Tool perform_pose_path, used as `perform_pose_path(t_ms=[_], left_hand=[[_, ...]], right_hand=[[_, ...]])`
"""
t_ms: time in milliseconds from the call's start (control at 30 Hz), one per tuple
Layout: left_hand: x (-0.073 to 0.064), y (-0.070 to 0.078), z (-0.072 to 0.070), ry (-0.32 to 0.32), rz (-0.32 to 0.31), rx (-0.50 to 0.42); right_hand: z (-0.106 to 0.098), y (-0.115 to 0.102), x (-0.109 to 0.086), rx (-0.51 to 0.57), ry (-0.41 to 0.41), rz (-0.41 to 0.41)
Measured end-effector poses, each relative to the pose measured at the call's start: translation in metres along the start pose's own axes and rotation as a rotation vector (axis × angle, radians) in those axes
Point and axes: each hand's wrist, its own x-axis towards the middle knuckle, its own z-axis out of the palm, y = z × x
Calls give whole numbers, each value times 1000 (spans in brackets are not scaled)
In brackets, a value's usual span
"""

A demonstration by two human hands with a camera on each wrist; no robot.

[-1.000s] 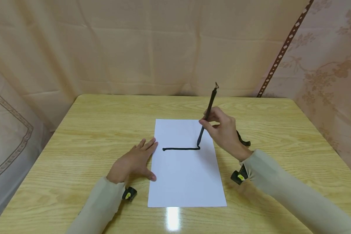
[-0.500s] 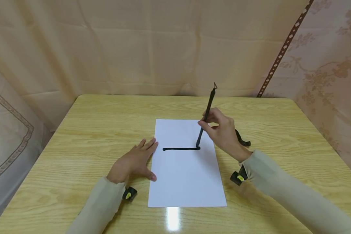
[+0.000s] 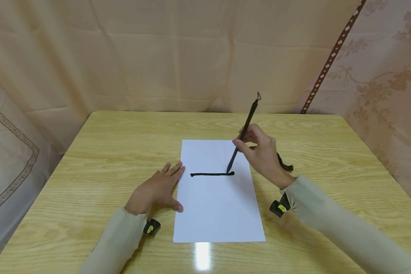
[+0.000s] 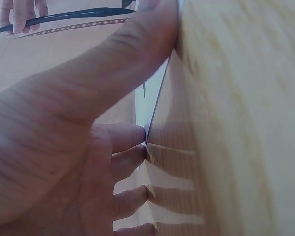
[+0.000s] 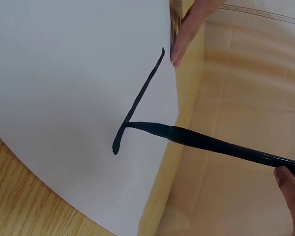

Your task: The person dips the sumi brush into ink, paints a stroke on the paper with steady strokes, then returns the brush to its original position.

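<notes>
A white sheet of paper (image 3: 219,213) lies on the table, with one thick black line (image 3: 209,174) running across it. My right hand (image 3: 260,152) pinches a dark brush (image 3: 248,121) between thumb and fingers. The brush leans to the right, its hanging loop at the top. In the right wrist view the brush tip (image 5: 137,125) meets the black line a little short of its thick end. My left hand (image 3: 159,188) is spread flat, fingertips and thumb on the paper's left edge. Seen from the left wrist, the left thumb (image 4: 123,59) reaches over that edge.
The wooden table (image 3: 123,144) extends on all sides of the paper. Behind it hangs a beige curtain (image 3: 191,57), with patterned cloth (image 3: 390,76) on the right. Each wrist wears a black strap with a small device (image 3: 280,207).
The brush tip has shifted left along the line from its right end, and the brush leans further right. The small upward mark at that end has become a rounded blob. The left hand stays put.
</notes>
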Motion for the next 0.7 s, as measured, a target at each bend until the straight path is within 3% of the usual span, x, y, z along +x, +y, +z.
perform_pose_path(t_ms=[700], left_hand=[[0,-1,2,4,4,-3]], right_hand=[[-4,-4,4,-2,10,1]])
